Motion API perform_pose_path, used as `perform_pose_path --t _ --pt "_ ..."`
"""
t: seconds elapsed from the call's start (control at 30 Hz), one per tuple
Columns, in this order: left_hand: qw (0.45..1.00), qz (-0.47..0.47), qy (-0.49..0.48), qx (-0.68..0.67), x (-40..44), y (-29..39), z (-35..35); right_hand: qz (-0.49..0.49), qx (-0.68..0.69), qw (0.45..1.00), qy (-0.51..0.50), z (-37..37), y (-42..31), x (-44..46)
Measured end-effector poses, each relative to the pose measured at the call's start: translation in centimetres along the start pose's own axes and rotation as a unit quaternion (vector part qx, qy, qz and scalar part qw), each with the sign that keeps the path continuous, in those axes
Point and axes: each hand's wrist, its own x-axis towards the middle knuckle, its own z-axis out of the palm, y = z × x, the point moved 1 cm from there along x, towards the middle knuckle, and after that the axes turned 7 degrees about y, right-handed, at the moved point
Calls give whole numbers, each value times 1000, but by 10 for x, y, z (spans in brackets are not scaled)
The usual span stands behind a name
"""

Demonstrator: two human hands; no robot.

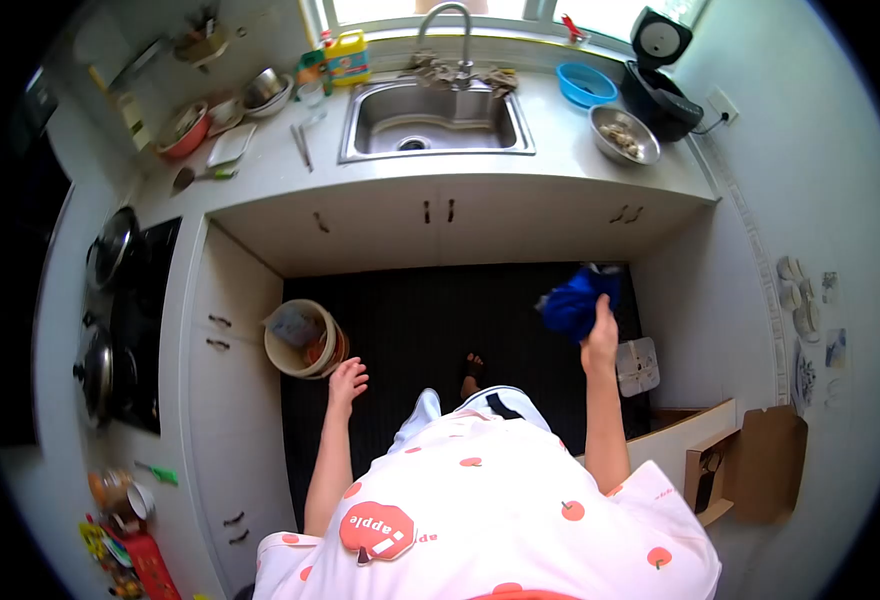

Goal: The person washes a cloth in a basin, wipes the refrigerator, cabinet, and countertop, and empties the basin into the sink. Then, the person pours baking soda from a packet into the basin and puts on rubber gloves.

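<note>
A bunched blue cloth point(574, 303) hangs from my right hand point(601, 345), whose fingers are closed on its near side, above the dark floor. My left hand point(347, 383) holds nothing, and its fingers are apart. Just beyond and to the left of my left hand stands a round cream bin point(274, 350) with a pale plastic bag and some reddish things inside. The lower part of the cloth is bunched, so its full shape is hidden.
Ahead is a counter point(270, 215) with a steel sink point(355, 150), a metal bowl point(650, 150), a blue basin point(587, 72) and a black cooker point(650, 105). Pots point(95, 365) stand on the left stove. An open drawer point(705, 425) and a cardboard box point(770, 465) are at right.
</note>
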Motion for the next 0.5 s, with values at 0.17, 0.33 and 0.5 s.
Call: perform_pose_path --t 0.17,0.33,0.5 --pt "978 31 -205 9 -5 136 170 -13 -141 978 -154 129 -17 53" --pt "855 -91 -470 -201 32 215 258 -32 -144 951 -273 206 -30 50" --pt "904 -208 -357 -110 72 253 332 -110 -266 956 -62 148 -40 69"
